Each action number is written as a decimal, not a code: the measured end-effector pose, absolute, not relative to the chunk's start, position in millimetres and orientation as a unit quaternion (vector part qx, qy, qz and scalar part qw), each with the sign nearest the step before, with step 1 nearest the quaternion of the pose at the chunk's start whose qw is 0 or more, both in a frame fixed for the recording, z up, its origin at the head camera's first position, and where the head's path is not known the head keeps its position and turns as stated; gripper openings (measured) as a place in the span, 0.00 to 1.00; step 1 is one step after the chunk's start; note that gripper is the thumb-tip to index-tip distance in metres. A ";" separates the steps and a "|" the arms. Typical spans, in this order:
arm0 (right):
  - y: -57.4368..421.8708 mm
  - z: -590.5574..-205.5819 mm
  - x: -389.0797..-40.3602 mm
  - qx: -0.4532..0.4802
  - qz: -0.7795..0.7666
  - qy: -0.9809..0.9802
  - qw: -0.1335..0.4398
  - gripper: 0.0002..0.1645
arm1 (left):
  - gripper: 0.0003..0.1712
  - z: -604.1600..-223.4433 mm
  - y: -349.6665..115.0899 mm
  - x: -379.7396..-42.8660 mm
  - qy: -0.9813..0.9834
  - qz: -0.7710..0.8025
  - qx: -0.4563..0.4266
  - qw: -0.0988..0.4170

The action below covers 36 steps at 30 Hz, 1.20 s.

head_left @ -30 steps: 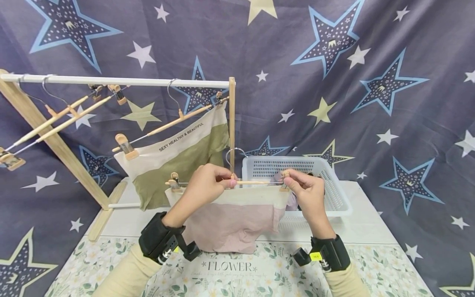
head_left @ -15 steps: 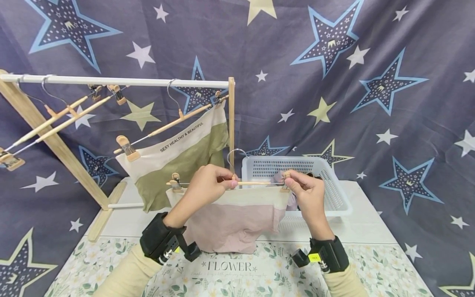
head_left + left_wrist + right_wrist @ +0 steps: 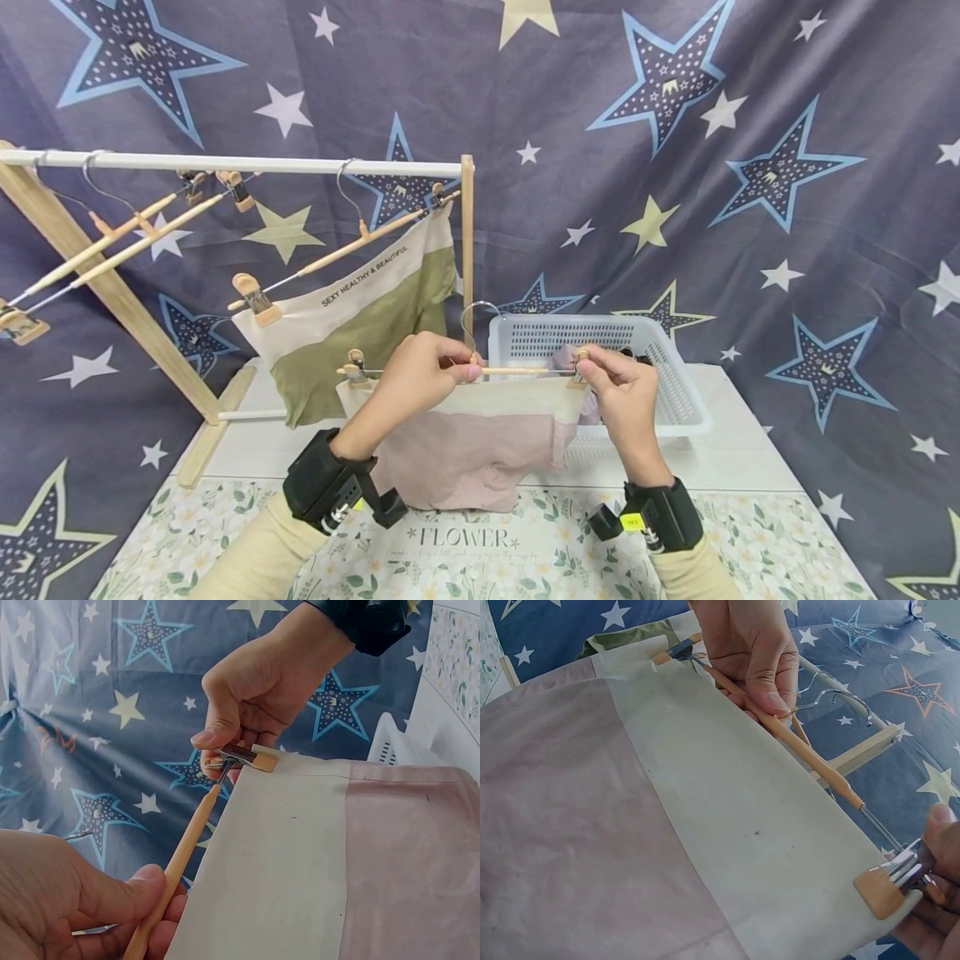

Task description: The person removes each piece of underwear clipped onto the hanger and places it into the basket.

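Observation:
My left hand (image 3: 422, 372) pinches the wooden bar of a clip hanger (image 3: 513, 370) near its middle, just under the metal hook. At the bar's right end my right hand (image 3: 628, 396) pinches the hanger's clip (image 3: 883, 891) between thumb and fingers. A cream-and-pink garment (image 3: 472, 450) hangs from the bar, its cream edge along the top. In the right wrist view this clip's wooden jaw lies over a corner of the cream band. The other clip (image 3: 356, 368) bites the far left corner. The left forearm hides part of the garment in the head view.
On the left stands a wooden rack (image 3: 120, 283) with a white rail (image 3: 262, 165). From it hang bare clip hangers and one with a green-and-white garment (image 3: 375, 333). A pale plastic basket (image 3: 686, 392) with cloth inside sits behind the right hand. A floral mat (image 3: 555, 550) covers the table's front.
Both hands keep their grip on the hanger and its clip, shifting only slightly to the right. The hanging green-and-white garment sways a little.

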State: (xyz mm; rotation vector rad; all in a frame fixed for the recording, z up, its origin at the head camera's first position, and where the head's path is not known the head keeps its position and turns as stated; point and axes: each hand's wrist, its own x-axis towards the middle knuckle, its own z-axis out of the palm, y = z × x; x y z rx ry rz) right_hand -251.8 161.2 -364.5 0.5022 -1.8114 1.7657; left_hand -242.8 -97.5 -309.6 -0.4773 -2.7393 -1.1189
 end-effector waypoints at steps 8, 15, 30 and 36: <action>160.6 -363.2 -250.7 0.174 0.645 -0.686 0.288 0.07 | 0.03 -309.4 -96.5 -242.1 -0.910 -0.373 -0.162 0.078; 160.8 -362.8 -251.2 0.169 0.632 -0.693 0.304 0.06 | 0.04 -308.9 -96.4 -242.5 -0.909 -0.372 -0.167 0.084; 163.5 -361.3 -250.3 0.188 0.631 -0.688 0.305 0.06 | 0.02 -309.1 -94.6 -243.0 -0.910 -0.371 -0.167 0.077; 164.7 -363.6 -249.3 0.196 0.643 -0.683 0.286 0.09 | 0.02 -311.4 -94.6 -243.3 -0.913 -0.367 -0.162 0.076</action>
